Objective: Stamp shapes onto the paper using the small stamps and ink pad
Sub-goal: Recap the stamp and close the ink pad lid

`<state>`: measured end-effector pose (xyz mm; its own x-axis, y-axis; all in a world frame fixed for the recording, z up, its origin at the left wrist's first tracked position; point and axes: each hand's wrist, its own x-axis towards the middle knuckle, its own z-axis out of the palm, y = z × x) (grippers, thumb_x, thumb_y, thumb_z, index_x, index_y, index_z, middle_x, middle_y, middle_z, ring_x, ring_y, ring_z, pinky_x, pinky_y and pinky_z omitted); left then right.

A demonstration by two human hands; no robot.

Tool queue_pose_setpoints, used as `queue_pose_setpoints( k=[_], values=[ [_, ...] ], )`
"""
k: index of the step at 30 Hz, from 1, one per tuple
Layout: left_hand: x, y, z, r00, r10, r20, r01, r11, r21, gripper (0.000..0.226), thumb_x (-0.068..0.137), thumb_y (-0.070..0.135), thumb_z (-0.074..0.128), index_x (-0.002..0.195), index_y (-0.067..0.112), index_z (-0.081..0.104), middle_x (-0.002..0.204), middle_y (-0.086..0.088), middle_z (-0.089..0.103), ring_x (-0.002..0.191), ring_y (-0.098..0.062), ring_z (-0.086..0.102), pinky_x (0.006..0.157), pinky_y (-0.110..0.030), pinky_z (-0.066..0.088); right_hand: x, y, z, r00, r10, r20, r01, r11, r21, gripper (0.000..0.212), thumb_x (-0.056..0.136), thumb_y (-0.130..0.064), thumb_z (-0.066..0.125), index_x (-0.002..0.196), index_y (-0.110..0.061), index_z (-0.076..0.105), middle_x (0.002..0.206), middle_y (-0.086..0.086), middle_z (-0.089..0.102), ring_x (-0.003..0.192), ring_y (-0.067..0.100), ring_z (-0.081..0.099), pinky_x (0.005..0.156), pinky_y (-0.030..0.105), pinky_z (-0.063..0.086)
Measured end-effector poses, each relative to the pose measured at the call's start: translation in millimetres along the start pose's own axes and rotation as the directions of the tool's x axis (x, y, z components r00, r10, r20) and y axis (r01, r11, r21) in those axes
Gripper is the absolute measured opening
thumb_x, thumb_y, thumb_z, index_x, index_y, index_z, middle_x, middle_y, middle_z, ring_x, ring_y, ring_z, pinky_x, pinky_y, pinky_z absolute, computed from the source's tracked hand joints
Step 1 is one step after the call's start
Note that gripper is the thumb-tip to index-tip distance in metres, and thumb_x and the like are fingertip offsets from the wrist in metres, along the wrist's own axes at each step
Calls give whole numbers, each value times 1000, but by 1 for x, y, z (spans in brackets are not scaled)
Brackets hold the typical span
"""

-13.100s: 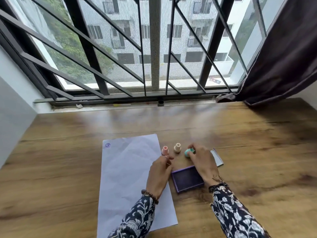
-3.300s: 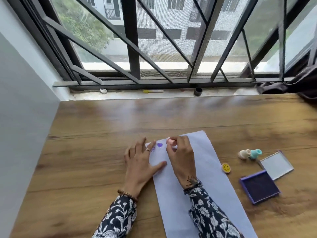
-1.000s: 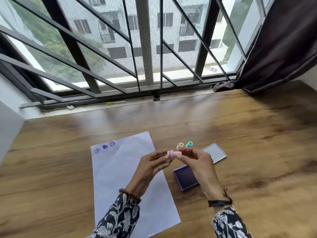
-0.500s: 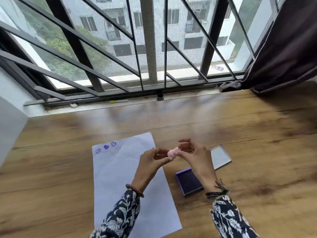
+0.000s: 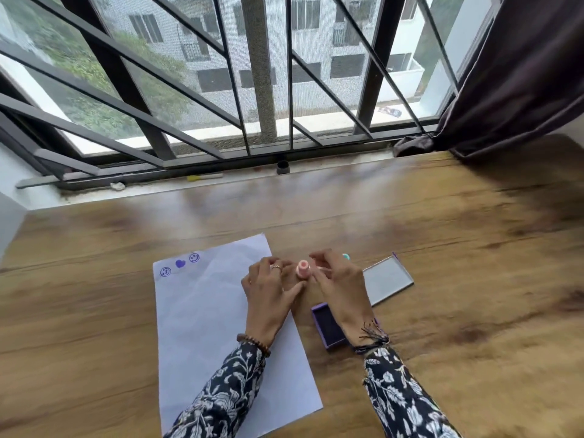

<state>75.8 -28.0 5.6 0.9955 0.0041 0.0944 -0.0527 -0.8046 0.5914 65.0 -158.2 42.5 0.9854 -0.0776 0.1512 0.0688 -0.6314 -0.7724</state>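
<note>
Small pink round-topped stamp (image 5: 302, 269), held up btwn both hands 0.5 s ago, now stands by the white paper sheet's (image 5: 221, 327) right edge. Left hand (image 5: 268, 295) fingers loosely touch it; right hand (image 5: 339, 287) fingers spread, hiding most of purple square ink pad (image 5: 327, 327). No legible writing.

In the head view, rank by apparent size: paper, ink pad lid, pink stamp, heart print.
1. paper
2. ink pad lid
3. pink stamp, between the two hands
4. heart print; close to the stamp in apparent size, so this last ranking is unsure.

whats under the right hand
The open purple ink pad lies under the right hand; only its left part shows, the wrist covers the rest. Its lid lies beyond.
</note>
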Motion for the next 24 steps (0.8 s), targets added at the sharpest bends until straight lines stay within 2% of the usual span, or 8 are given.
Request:
queue_pose_setpoints(
  k=[3, 4, 8, 12, 14, 16, 20, 24],
  values=[
    [-18, 1, -5, 999, 26, -21, -27, 998, -54, 37, 76, 39, 70, 108, 25, 58, 112, 0, 56, 109, -21, 43, 80, -29, 25, -14, 10, -17, 980, 92, -176, -81, 994, 70, 13, 79, -10, 70, 91, -15, 69, 84, -5, 70, 75, 8, 65, 71, 6, 46],
    [-27, 1, -6, 999, 46, -11, -46, 996, -79, 38, 75, 40, 71, 108, 26, 57, 111, 2, 56, 108, -20, 43, 78, -28, 24, -19, 16, -24, 963, 139, -233, -120, 988, 95, 11, 77, -10, 72, 87, -16, 70, 80, -6, 69, 72, 7, 63, 67, 3, 43],
    [-59, -3, -8, 987, 111, 114, -99, 989, -107, 60, 66, 56, 69, 117, 29, 51, 117, 4, 53, 111, -16, 41, 79, -25, 22, -36, 48, -49, 847, 376, -376, -328, 926, 187, 6, 76, -8, 71, 78, -14, 71, 77, 6, 72, 67, 17, 62, 61, 15, 40],
    [-73, -2, -4, 969, 149, 196, -149, 989, -11, 81, 60, 73, 57, 127, 30, 42, 124, 4, 47, 114, -16, 39, 85, -25, 19, -43, 77, -63, 767, 462, -445, -446, 883, 147, 9, 79, -6, 66, 88, -6, 68, 90, 17, 71, 78, 27, 63, 70, 27, 43],
    [-73, -2, -2, 967, 154, 201, -158, 987, 7, 81, 61, 70, 62, 129, 31, 41, 124, 3, 46, 115, -17, 39, 87, -27, 18, -38, 84, -66, 747, 479, -462, -481, 868, 122, 17, 79, -7, 66, 96, -5, 67, 97, 19, 69, 90, 32, 62, 79, 34, 45],
    [-71, -2, 0, 966, 160, 201, -168, 986, 20, 78, 62, 69, 63, 127, 33, 42, 124, 3, 45, 117, -17, 38, 89, -29, 17, -32, 88, -66, 736, 502, -455, -522, 848, 91, 19, 79, -11, 66, 98, -7, 67, 101, 16, 67, 95, 31, 59, 80, 32, 43],
    [-70, -3, 3, 967, 171, 187, -178, 984, 25, 70, 63, 67, 66, 122, 33, 48, 121, 1, 47, 116, -19, 40, 91, -34, 20, -23, 91, -67, 726, 540, -426, -577, 815, 50, 7, 79, -16, 65, 82, -11, 68, 98, 15, 63, 91, 32, 56, 72, 29, 35],
    [-72, -4, 3, 971, 170, 171, -178, 984, 31, 68, 64, 66, 65, 121, 33, 49, 121, 1, 48, 114, -19, 41, 88, -30, 18, -23, 90, -67, 720, 543, -433, -590, 807, 33, 9, 82, -14, 60, 81, -10, 68, 99, 16, 64, 93, 35, 57, 77, 35, 44]
  ],
)
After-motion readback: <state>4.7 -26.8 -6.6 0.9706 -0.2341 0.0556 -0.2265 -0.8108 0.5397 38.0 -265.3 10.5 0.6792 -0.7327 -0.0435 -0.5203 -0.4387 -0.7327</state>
